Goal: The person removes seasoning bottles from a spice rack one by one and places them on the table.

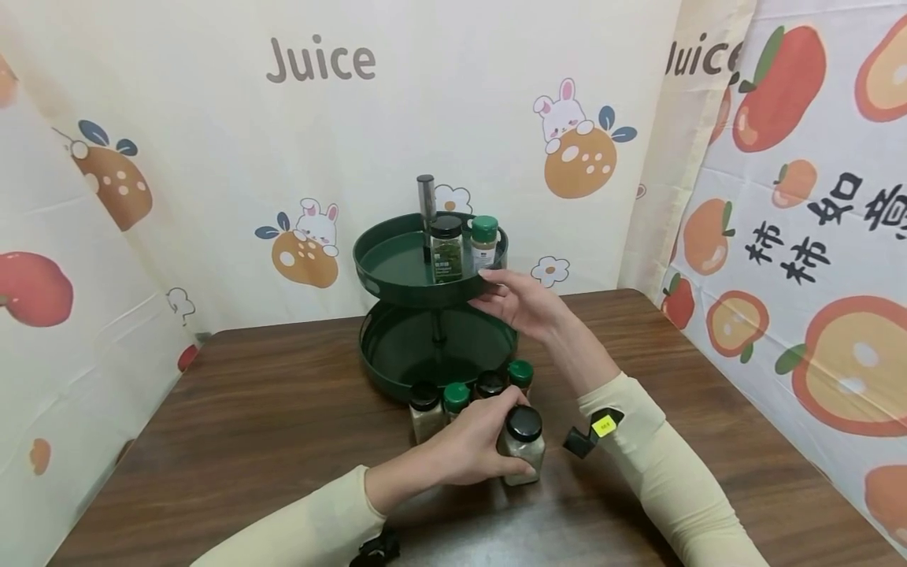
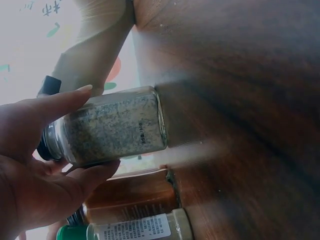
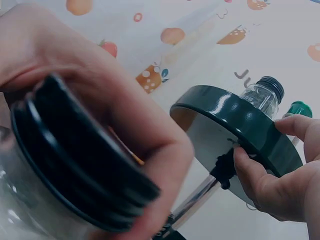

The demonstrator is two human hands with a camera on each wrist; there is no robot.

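My left hand point(image 1: 468, 445) grips a clear spice jar point(image 1: 523, 455) with a black cap. Pale, speckled contents show through its glass point(image 2: 115, 127) in the left wrist view, and its base is close to the wooden table. At the rim of a dark green two-tier turntable's upper tray point(image 1: 414, 295), my right hand point(image 1: 527, 307) pinches the edge, one digit at the rim and another beneath. Near those fingers, a green-capped jar point(image 1: 485, 232) and a black-capped jar of green herbs point(image 1: 447, 253) stand upright on that tray.
The lower tray point(image 1: 375, 374) sits right under the upper one, around a metal post point(image 1: 426, 193). Several more jars, among them a black-capped jar point(image 1: 427, 417) and a green-capped jar point(image 1: 520, 372), stand before it on the table point(image 1: 283, 425). Printed curtains hang behind.
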